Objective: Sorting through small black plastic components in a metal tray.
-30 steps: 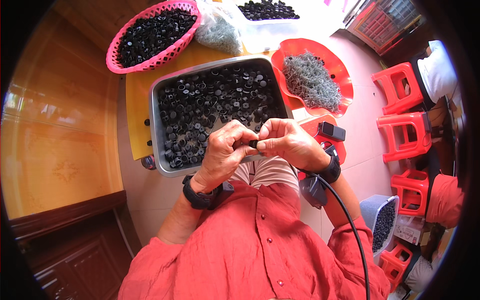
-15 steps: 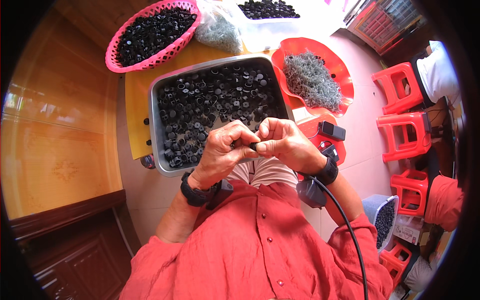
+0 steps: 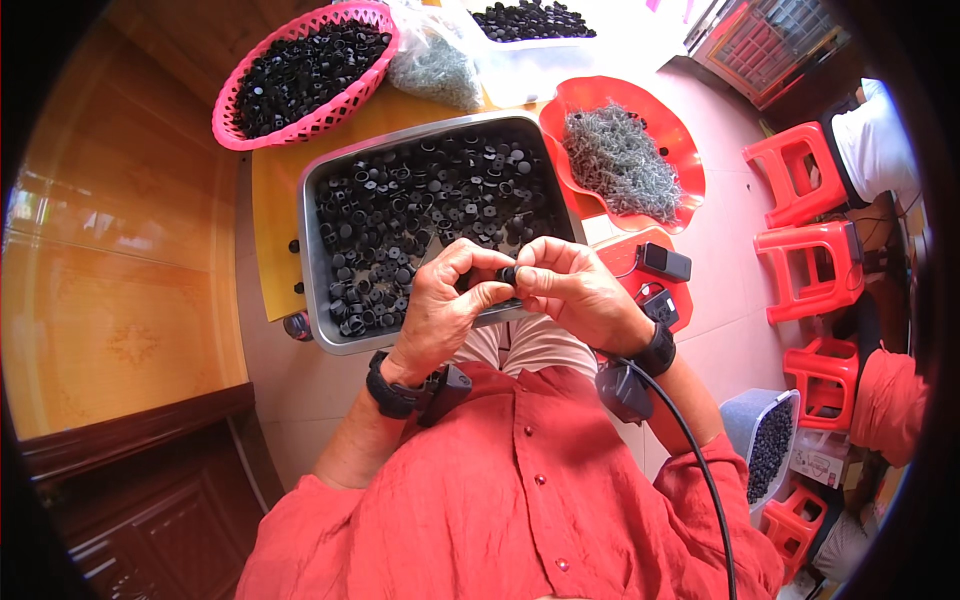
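Black piece: shifted slightly upward
Left hand: fingertips clamped on it
Right hand: likewise (metal tray near)

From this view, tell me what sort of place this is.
Likely a small, informal workshop, perhaps in a home: a metal tray of black parts, a red dish heaped with thin silvery pieces, and red stools.

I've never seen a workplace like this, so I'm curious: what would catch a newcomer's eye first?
Probably the left hand and right hand, meeting mid-picture with a small black piece at their fingertips. Just beyond them sits a metal tray strewn with black parts. Bright colour draws the eye next: a pink basket at upper left and a wavy-edged red dish right of the tray.
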A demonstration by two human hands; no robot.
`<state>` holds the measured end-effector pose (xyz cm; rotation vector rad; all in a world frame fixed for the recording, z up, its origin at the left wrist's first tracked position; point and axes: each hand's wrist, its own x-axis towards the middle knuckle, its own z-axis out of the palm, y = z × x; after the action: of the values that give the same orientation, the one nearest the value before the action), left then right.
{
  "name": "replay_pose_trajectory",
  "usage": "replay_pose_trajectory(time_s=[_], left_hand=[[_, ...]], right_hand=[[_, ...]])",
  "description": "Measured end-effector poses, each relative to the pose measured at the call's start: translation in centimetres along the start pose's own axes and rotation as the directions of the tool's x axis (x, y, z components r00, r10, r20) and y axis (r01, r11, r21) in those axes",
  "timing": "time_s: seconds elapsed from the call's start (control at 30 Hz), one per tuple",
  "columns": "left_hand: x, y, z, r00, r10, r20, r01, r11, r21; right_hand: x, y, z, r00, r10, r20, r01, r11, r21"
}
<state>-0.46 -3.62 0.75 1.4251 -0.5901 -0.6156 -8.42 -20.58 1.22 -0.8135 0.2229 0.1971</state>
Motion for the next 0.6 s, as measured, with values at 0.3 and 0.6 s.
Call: replay_pose_trajectory(time_s=[0.3, 0.6], left_hand=[[0.16, 0.03, 0.20, 0.992, 0.130, 0.008, -0.129, 0.981, 0.145], [0.05, 0.09, -0.09, 0.983, 0.170, 0.063, -0.177, 0.976, 0.127]], right_hand=[[-0.23, -0.56, 0.19, 0.999, -0.007, -0.041, -0.003, 0.968, -0.249], [-0.08, -0.68, -0.06, 0.999, 0.033, 0.012, -0.029, 0.963, -0.268]])
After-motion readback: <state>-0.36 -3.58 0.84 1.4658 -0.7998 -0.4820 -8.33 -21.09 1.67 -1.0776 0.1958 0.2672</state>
